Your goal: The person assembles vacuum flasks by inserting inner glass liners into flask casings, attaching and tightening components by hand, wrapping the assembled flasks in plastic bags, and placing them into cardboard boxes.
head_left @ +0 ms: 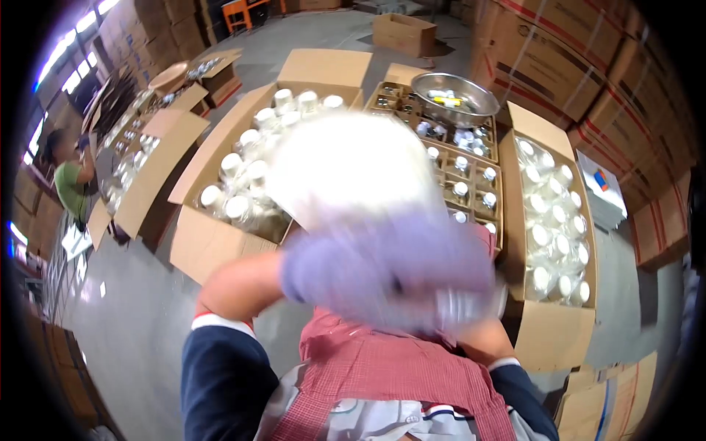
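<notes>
My left hand (334, 272), in a lavender glove, is closed and blurred by motion in front of my chest. Pressed close beside it, my right hand (445, 257) wears the same kind of glove. A clear glass bottle (471, 305), smeared, shows at the lower right of the gloves, apparently in my right hand's grip. Above the gloves spreads a bright white cloth-like thing (353, 165), too blurred to name surely. It hides part of the cartons behind. The fingers of both hands overlap, so what my left hand holds does not show.
White-capped bottles in clear wrapping fill the left carton (228, 242) and right carton (555, 309). Between them, a divided carton (500, 184) holds bottles, with a metal bowl (456, 99) on top. Stacked boxes (544, 59) rise at right. Another person (72, 180) works at far left.
</notes>
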{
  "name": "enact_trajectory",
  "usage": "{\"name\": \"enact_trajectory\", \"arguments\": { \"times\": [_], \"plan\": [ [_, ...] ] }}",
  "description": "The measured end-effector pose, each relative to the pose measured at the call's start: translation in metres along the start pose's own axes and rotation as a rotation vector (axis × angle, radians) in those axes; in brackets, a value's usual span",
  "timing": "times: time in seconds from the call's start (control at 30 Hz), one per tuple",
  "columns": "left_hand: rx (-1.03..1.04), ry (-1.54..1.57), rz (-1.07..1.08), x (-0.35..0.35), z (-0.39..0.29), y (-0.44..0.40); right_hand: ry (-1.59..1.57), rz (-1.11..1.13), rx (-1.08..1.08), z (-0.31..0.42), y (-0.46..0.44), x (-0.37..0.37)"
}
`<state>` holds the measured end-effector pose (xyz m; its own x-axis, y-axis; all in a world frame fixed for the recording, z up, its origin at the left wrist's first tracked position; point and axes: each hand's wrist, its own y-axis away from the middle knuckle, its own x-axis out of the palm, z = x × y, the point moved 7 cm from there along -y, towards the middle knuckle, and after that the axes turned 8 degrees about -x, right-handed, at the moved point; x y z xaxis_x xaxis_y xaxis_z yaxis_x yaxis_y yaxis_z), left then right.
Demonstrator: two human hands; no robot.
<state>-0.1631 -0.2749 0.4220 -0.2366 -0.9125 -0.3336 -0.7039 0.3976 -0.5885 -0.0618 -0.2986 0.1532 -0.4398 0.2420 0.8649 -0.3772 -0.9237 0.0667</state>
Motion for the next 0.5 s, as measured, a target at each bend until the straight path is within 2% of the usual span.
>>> {"name": "enact_trajectory", "arguments": {
  "times": [0.03, 0.07, 0.1, 0.17, 0.2, 0.27, 0.37, 0.4, 0.43, 0.47, 0.5],
  "plan": [
    [0.074, 0.066, 0.243, 0.046, 0.008, 0.007, 0.019, 0.006, -0.046, 0.006, 0.000, -0.011],
    [0.073, -0.049, 0.380, 0.083, 0.019, 0.020, 0.054, -0.002, -0.098, 0.014, 0.002, -0.027],
    [-0.001, 0.066, 0.514, 0.115, 0.045, 0.032, 0.100, -0.015, -0.155, 0.022, 0.003, -0.044],
    [-0.161, 0.301, 0.420, 0.157, 0.109, 0.063, 0.178, -0.044, -0.252, 0.038, 0.006, -0.074],
    [-0.260, 0.140, 0.490, 0.165, 0.127, 0.070, 0.205, -0.053, -0.292, 0.044, 0.007, -0.086],
    [-0.320, 0.139, 0.554, 0.172, 0.118, 0.079, 0.228, -0.077, -0.354, 0.054, 0.009, -0.108],
    [-0.402, 0.007, 0.643, 0.119, 0.061, 0.077, 0.241, -0.074, -0.434, 0.076, 0.014, -0.129],
    [-0.336, 0.056, 0.545, 0.085, 0.050, 0.071, 0.239, -0.069, -0.452, 0.082, 0.014, -0.134],
    [-0.640, 0.164, 0.261, 0.043, 0.061, 0.081, 0.242, -0.068, -0.473, 0.087, 0.014, -0.137],
    [-0.464, -0.113, -0.090, 0.001, 0.060, 0.063, 0.245, -0.064, -0.489, 0.089, 0.012, -0.139],
    [-0.520, -0.499, -0.408, -0.034, 0.063, 0.044, 0.262, -0.095, -0.521, 0.091, 0.007, -0.143]
  ]
}}
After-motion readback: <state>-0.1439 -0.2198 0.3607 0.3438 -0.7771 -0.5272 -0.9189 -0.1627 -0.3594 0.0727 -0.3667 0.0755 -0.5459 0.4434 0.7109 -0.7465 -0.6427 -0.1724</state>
